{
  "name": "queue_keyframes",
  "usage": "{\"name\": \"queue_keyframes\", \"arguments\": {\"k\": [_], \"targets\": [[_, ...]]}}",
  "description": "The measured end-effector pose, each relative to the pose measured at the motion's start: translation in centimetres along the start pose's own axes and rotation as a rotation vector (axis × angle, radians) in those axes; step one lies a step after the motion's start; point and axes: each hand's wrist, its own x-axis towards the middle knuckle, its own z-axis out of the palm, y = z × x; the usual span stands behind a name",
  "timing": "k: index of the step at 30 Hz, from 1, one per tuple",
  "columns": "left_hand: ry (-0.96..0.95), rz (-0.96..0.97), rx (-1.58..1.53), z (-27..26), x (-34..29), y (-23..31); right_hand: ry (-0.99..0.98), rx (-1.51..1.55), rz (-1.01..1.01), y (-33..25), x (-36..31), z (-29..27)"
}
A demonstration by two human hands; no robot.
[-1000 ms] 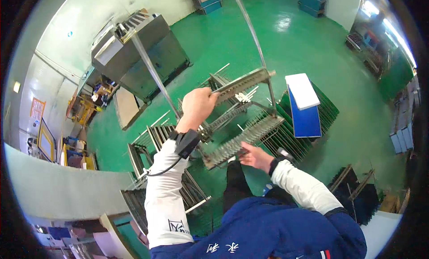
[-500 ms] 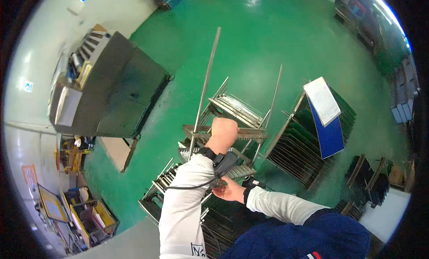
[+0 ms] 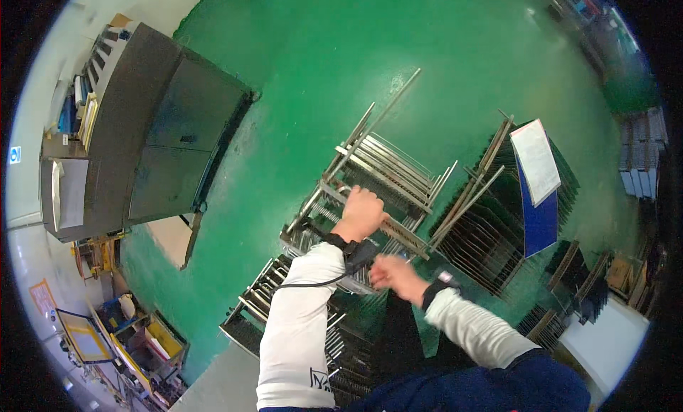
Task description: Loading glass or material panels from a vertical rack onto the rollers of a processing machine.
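Note:
My left hand (image 3: 361, 211) is closed over the metal crossbar (image 3: 403, 236) of a wire rack (image 3: 388, 159), its fingers partly hidden. Thin parallel rods and upright poles make up this rack. My right hand (image 3: 398, 277) is just to the right of my left wrist, above the rack's near part. Its fingers look bent but are smeared by motion, and I see nothing certain in them. A black device (image 3: 361, 255) with a cable is strapped at my left wrist.
To the right, a slatted rack (image 3: 480, 234) carries a blue board (image 3: 538, 223) with a white sheet (image 3: 535, 162). Another rod rack (image 3: 267, 287) stands near left. A dark metal cabinet (image 3: 181, 131) and yellow-edged bins (image 3: 153, 348) line the left wall. The floor (image 3: 284, 28) is green.
My right hand has moved right, away from my left wrist. The rack's tall poles now lean to the right and look shorter. My left hand stays on the crossbar. The whole view has shifted.

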Motion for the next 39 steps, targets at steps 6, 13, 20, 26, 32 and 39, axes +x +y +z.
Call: {"name": "queue_keyframes", "arguments": {"k": [6, 13, 20, 26, 32, 39], "targets": [[0.750, -0.145, -0.532, 1.8, -6.9, 1.4, 0.547, -0.510, -0.644, -6.5, 5.6, -9.3], [1.125, -1.292, -1.303, 19.1, -19.2, 3.6, 0.476, -0.994, -0.610, -7.4, 8.1, -7.8], [0.640, -1.368, -1.593, 21.3, -17.3, 5.5, 0.451, -0.981, -0.606, -6.4, 10.3, -7.5], [0.818, -1.297, -1.518, 18.9, -19.6, 4.2, 0.518, -0.794, -0.680, -9.9, 9.9, -6.3], [0.662, -1.434, -1.297, 22.0, -21.3, 1.0, 0.536, -0.814, -0.817, -14.4, 9.9, -5.1], [0.734, -1.425, -1.396, 24.0, -19.8, 2.6, 0.700, -1.393, -0.826, -10.9, 7.6, -6.4]]}}
